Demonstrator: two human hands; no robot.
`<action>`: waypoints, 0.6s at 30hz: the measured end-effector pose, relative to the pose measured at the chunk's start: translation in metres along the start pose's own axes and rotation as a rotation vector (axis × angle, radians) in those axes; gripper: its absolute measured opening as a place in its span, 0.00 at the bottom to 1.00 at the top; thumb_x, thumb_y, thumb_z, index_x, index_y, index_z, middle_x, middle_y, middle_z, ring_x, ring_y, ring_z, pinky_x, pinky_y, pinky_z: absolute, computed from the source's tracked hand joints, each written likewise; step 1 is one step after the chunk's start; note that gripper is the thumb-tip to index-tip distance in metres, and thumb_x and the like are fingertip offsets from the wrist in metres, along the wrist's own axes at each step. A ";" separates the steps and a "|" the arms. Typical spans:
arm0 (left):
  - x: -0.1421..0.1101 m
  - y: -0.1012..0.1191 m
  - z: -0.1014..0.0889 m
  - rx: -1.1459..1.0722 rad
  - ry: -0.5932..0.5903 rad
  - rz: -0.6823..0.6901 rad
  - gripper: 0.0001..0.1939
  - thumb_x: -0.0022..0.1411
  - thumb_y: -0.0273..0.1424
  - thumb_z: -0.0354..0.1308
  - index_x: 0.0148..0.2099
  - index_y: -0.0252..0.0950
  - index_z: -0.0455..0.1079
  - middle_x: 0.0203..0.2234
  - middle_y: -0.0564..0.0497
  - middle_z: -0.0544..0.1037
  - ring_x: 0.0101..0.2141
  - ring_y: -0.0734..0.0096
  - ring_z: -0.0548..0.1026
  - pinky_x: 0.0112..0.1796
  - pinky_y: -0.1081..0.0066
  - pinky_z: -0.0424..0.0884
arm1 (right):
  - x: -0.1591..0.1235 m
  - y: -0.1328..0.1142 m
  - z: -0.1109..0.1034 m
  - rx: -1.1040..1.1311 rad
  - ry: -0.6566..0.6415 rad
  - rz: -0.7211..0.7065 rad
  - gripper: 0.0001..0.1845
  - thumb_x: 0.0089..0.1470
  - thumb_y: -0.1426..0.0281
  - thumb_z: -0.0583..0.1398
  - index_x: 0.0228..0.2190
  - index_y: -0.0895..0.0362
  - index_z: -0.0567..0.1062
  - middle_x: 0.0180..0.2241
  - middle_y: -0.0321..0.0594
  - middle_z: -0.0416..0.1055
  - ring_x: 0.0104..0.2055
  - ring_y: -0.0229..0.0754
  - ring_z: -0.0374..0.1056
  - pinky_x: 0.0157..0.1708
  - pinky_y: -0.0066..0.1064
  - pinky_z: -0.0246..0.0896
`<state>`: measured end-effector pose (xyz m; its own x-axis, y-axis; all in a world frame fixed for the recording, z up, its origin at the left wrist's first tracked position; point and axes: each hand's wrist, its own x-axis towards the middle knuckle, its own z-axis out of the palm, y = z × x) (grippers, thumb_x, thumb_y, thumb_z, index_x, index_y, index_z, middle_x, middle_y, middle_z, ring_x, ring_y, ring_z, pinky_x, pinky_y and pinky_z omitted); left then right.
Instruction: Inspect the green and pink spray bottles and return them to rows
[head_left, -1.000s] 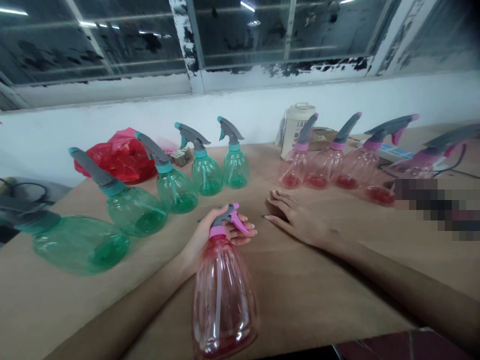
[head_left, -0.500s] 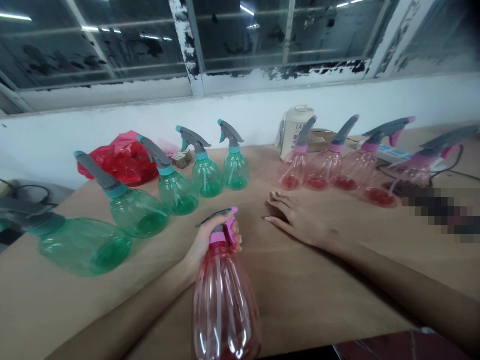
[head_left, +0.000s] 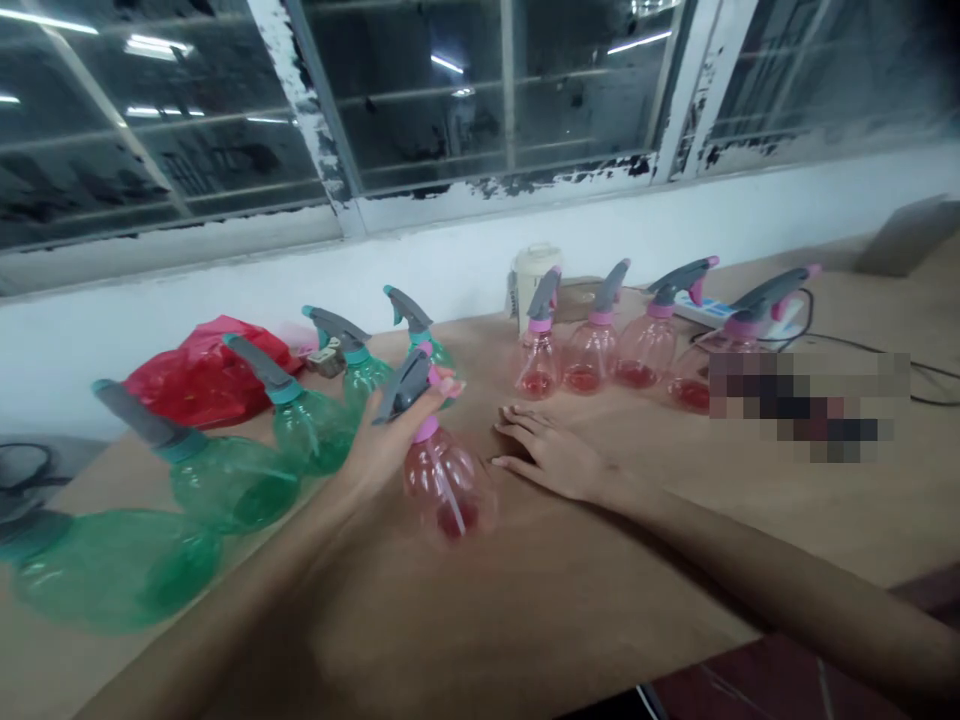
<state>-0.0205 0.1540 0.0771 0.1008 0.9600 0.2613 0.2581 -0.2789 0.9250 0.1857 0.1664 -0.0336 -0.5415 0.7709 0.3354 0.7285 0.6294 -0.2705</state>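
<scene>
My left hand [head_left: 382, 440] is wrapped round the grey and pink trigger head of a pink spray bottle [head_left: 450, 485], whose clear body hangs down over the middle of the table. Flat on the tabletop, fingers outstretched, rests my right hand [head_left: 551, 455], holding nothing. To the left, several green spray bottles [head_left: 232, 485] form a slanting row; the farthest one [head_left: 431, 350] is partly hidden behind my left hand and its bottle. Several more pink spray bottles [head_left: 592, 355] stand in a row at the back right, beyond my right hand.
A red plastic bag [head_left: 206, 375] lies at the back left. A white canister [head_left: 536, 270] stands against the wall behind the pink row. A power strip [head_left: 705, 312] with dark cables sits at the right. The wooden table [head_left: 420, 630] ends at its front edge.
My left hand has carried the pink spray bottle away from me, farther over the table. The right hand stays flat on the tabletop. The whole view has shifted and tilted.
</scene>
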 end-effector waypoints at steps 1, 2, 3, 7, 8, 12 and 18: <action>0.008 0.000 0.005 0.085 0.022 0.066 0.18 0.52 0.42 0.63 0.41 0.37 0.74 0.37 0.49 0.79 0.41 0.62 0.75 0.41 0.70 0.70 | 0.000 0.000 -0.001 0.011 0.002 0.004 0.32 0.60 0.52 0.47 0.54 0.63 0.66 0.59 0.52 0.60 0.64 0.48 0.50 0.61 0.43 0.47; 0.016 -0.001 0.010 0.163 0.012 0.121 0.19 0.52 0.42 0.63 0.43 0.38 0.74 0.37 0.49 0.79 0.40 0.63 0.75 0.39 0.71 0.70 | 0.001 0.000 -0.001 0.020 0.005 0.012 0.31 0.60 0.53 0.48 0.54 0.62 0.67 0.58 0.51 0.60 0.63 0.47 0.51 0.61 0.42 0.47; 0.024 -0.004 0.015 0.220 0.026 0.167 0.18 0.53 0.43 0.62 0.43 0.38 0.75 0.35 0.50 0.79 0.37 0.65 0.75 0.36 0.72 0.70 | 0.002 0.001 -0.002 0.026 0.005 0.027 0.30 0.60 0.54 0.49 0.53 0.62 0.67 0.58 0.51 0.61 0.63 0.47 0.52 0.60 0.41 0.49; 0.055 -0.022 0.035 0.291 0.157 0.257 0.14 0.55 0.42 0.59 0.38 0.38 0.76 0.22 0.55 0.73 0.24 0.73 0.70 0.27 0.75 0.66 | 0.004 0.004 -0.006 0.015 0.023 0.148 0.20 0.60 0.61 0.53 0.49 0.59 0.71 0.54 0.47 0.67 0.57 0.46 0.61 0.55 0.37 0.57; 0.063 -0.025 0.040 0.282 0.202 0.275 0.13 0.55 0.42 0.59 0.36 0.38 0.76 0.20 0.56 0.71 0.23 0.75 0.68 0.26 0.76 0.65 | 0.005 0.005 -0.007 0.011 0.034 0.182 0.18 0.59 0.63 0.54 0.47 0.58 0.72 0.53 0.45 0.68 0.55 0.46 0.63 0.53 0.37 0.59; 0.089 -0.032 0.057 0.194 0.265 0.305 0.13 0.54 0.41 0.60 0.36 0.37 0.76 0.21 0.56 0.71 0.22 0.76 0.67 0.26 0.77 0.64 | 0.007 0.006 -0.009 0.001 0.074 0.256 0.14 0.59 0.64 0.54 0.42 0.56 0.74 0.47 0.41 0.73 0.47 0.46 0.70 0.44 0.35 0.65; 0.119 -0.040 0.079 0.162 0.357 0.279 0.15 0.55 0.39 0.58 0.39 0.33 0.76 0.22 0.55 0.74 0.25 0.74 0.69 0.29 0.77 0.65 | 0.008 0.003 -0.010 -0.001 0.116 0.328 0.17 0.60 0.58 0.52 0.43 0.54 0.72 0.43 0.40 0.75 0.41 0.45 0.72 0.36 0.33 0.64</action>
<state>0.0572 0.2768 0.0498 -0.1412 0.7892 0.5977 0.4172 -0.5001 0.7588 0.1879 0.1732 -0.0230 -0.2271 0.9159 0.3310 0.8564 0.3496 -0.3799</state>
